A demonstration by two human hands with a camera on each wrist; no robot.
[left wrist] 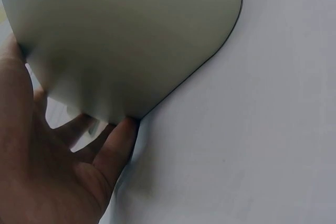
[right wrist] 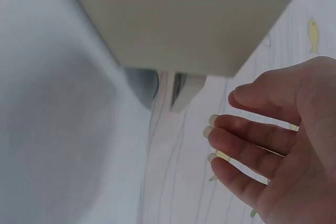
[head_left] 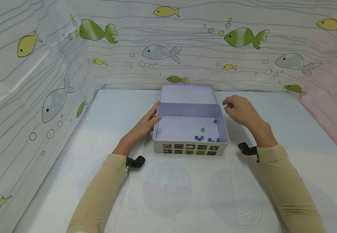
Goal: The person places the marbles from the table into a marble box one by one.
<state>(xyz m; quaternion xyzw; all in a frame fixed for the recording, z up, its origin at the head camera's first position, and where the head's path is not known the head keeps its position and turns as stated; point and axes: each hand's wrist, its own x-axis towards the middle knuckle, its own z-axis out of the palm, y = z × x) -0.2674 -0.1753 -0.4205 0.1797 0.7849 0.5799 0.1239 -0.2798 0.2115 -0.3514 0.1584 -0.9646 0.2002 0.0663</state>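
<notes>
A rectangular tin box [head_left: 191, 148] with a white outside and a pale lilac inside stands on the table, its hinged lid [head_left: 187, 93] tipped back. Several blue and green glass marbles [head_left: 202, 129] lie on its floor, mostly toward the front right. My left hand [head_left: 142, 128] holds the box's left side toward the back, thumb at the rim. In the left wrist view its fingers [left wrist: 116, 142] reach round the box's back corner. My right hand [head_left: 239, 110] is raised beside the back right corner, apart from the box, fingers loosely bent and holding nothing.
The white tablecloth [head_left: 168, 200] has pale circle prints. A fish-patterned sheet [head_left: 197, 38] rises behind the table and along the left and right sides. A small black camera [head_left: 135, 161] is strapped at the left wrist, another black camera [head_left: 247, 149] at the right.
</notes>
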